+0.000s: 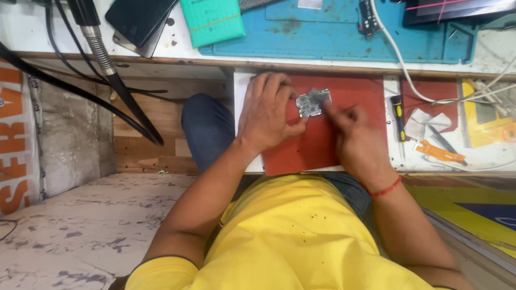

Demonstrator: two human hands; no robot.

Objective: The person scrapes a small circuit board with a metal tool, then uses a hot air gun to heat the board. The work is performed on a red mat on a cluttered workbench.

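Gripping circuit board (313,102), both hands (267,110), red mat (312,147) centre, edges clear

A pull-out white tray (248,166) carries a red mat (355,88), a yellow-handled screwdriver (398,115) and an orange strip (439,152). Above it, the workbench (21,32) holds a blue mat (344,37), a teal box (212,20) and what look like stacked phones (138,20).

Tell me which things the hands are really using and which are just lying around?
In use:
left hand holding the small circuit board
right hand with a fingertip on the board
red mat under them

Lying about:
yellow-handled screwdriver
blue work mat
green box
dark phones
white cable
orange flat cable
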